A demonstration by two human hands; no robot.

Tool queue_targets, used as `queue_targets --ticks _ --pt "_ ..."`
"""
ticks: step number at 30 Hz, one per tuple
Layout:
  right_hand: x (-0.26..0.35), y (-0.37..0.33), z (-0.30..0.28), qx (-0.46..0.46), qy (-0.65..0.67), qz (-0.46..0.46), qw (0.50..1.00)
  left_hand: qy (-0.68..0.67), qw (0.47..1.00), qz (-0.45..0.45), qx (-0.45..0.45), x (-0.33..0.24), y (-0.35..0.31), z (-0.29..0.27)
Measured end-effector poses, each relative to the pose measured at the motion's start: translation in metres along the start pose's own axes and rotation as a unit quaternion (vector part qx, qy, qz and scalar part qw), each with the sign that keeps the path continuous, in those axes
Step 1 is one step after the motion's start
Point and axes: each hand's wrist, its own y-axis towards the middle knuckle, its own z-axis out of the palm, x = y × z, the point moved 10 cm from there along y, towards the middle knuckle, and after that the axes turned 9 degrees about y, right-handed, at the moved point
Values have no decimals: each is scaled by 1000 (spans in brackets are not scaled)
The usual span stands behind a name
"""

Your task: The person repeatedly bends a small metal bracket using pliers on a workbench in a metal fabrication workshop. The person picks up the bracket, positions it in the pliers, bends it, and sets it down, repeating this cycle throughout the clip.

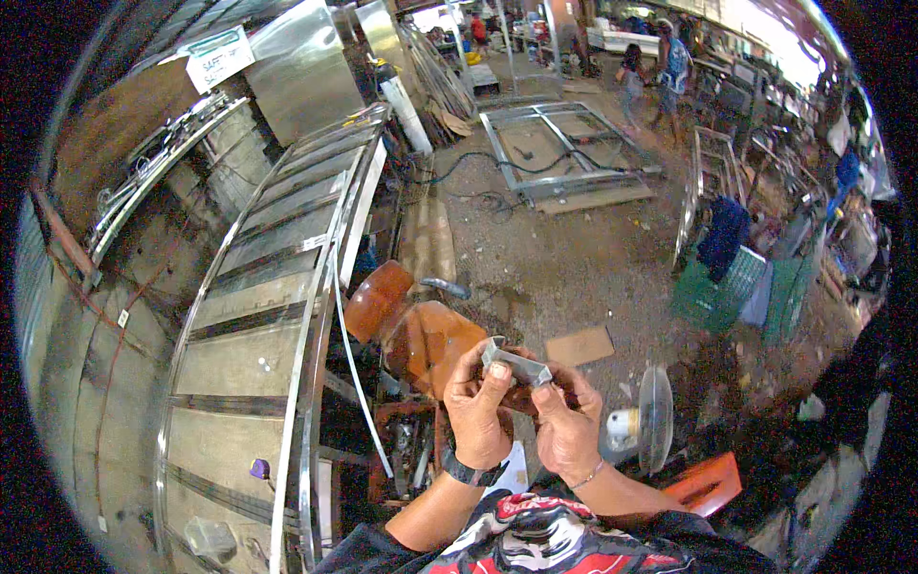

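Between my two hands, in front of my chest, is a small grey metal piece [517, 364] that looks like a short channel with bent-up ends. My left hand [480, 407] grips its left end, thumb on top and fingers behind. Its right end is pinched by my right hand [566, 421], with the thumb near the edge and the fingers curled round the far side. Part of the piece's underside is hidden by my fingers. Just beyond my left hand stands an orange-brown chair [435, 344].
A long metal-framed table [244, 359] runs along my left, with a purple-ended tape measure [259, 468] on it. A rectangular metal frame [564, 143] lies on the floor ahead. A fan [655, 421] stands close by on the right, near a brown board [579, 345]. People walk in the background.
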Motion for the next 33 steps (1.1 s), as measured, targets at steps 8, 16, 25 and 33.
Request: queue_targets --ticks 8,16,25,33 --pt "-8 83 -13 -7 -19 49 999 -10 997 -67 -22 34 66 19" --pt "-14 170 -40 -62 26 56 996 -35 990 -134 -12 78 152 25" --pt "-20 312 -59 -60 3 -10 998 -51 990 -126 46 107 302 48" --pt "-28 448 -60 -62 -85 -11 994 1 988 -113 103 125 446 62"
